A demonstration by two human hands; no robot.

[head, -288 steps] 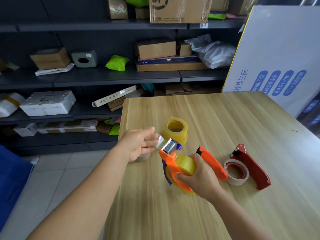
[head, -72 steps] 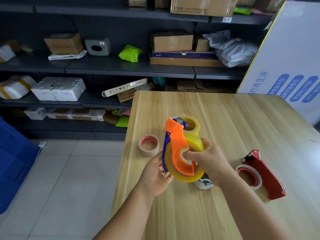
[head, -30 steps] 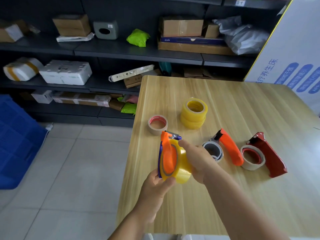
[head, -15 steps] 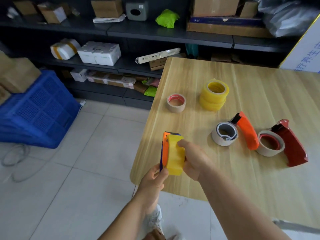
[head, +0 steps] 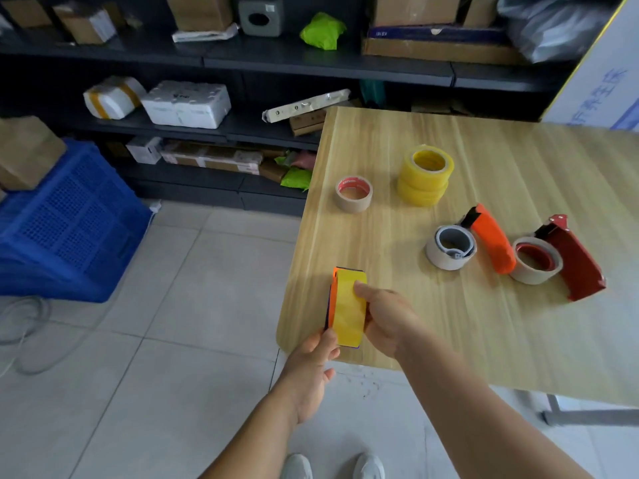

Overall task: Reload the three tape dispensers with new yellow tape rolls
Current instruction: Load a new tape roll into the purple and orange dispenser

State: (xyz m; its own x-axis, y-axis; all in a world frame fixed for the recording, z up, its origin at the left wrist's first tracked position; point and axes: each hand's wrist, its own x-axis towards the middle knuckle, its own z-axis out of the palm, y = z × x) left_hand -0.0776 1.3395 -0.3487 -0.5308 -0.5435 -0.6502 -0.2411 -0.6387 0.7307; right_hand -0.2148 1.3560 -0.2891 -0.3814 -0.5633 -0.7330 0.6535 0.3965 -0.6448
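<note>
An orange and blue dispenser (head: 333, 299) carrying a yellow tape roll (head: 350, 307) is held edge-on above the table's near left corner. My right hand (head: 387, 319) grips the roll from the right. My left hand (head: 311, 371) pinches the dispenser's lower edge from below. Two yellow rolls (head: 424, 174) are stacked further back. A second orange dispenser (head: 491, 242) with a near-empty grey core (head: 449, 252) lies beside a red dispenser (head: 574, 261) with a whitish, red-cored roll (head: 535, 260).
A brownish roll with a red core (head: 353, 194) lies near the wooden table's (head: 484, 323) left edge. Dark shelves with boxes stand behind. A blue crate (head: 65, 219) sits on the tiled floor at left. A white board (head: 608, 84) leans at the far right.
The loaded dispenser has come down and toward me to the table's near left corner, turned edge-on. My view has tilted down and left, showing more floor.
</note>
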